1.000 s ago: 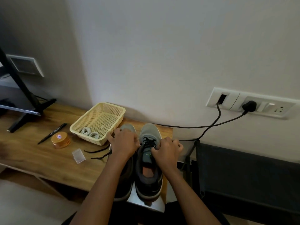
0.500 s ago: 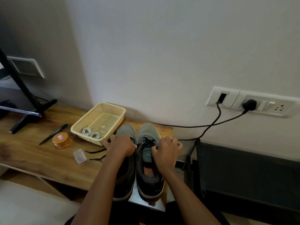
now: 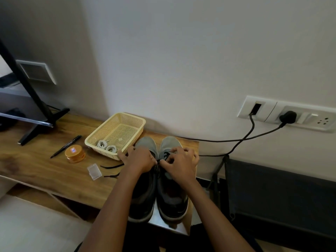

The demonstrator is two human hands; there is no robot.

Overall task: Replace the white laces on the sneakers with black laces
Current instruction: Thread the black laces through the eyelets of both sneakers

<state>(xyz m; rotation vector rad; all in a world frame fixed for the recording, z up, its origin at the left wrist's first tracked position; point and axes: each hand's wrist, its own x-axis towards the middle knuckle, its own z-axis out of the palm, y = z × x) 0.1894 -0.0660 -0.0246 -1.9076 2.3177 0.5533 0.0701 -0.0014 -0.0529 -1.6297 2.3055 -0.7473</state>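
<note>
Head view: both sneakers (image 3: 158,179) sat side by side on the table (image 3: 45,171), toes to the wall. We had our right hand (image 3: 179,165) pinched on the black lace (image 3: 168,155) of the right shoe; left hand (image 3: 141,159) covered the left shoe, fingers curled, grip unclear. White laces (image 3: 107,147) lay coiled in the basket (image 3: 116,132), so removal looked done; two black lace ends (image 3: 111,170) trailed loose, left shoe apparently unfinished.

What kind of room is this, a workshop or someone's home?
Most likely a room in a home. A wooden table stands against a plain wall, with what looks like a TV stand, a wall socket panel and a plastic basket.
</note>
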